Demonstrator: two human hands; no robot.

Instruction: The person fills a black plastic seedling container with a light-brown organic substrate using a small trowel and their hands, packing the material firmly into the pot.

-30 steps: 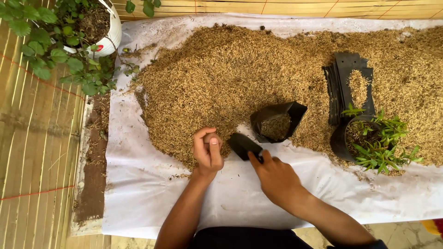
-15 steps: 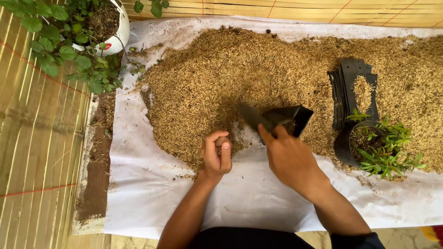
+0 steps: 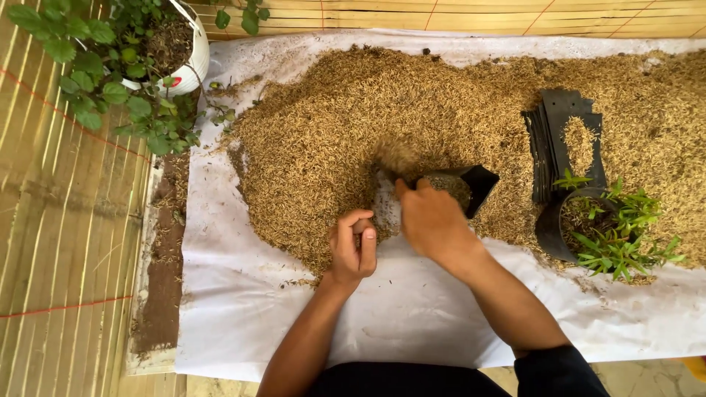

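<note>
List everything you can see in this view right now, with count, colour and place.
husk pile: one, tan, spread over the sheet's upper part
sheet: one, white, under the pile
open bag: one, black, part filled, mid-pile
flat bags: a stack, black, right of the open bag
bagged seedling: one, black bag with green leaves, far right
potted plant: one, white pot with green leaves, top left
slatted mat: one, yellowish, left side
left hand: one, curled, at the pile's near edge
right hand: one, scooping husk beside the open bag; the scoop is blurred
</note>
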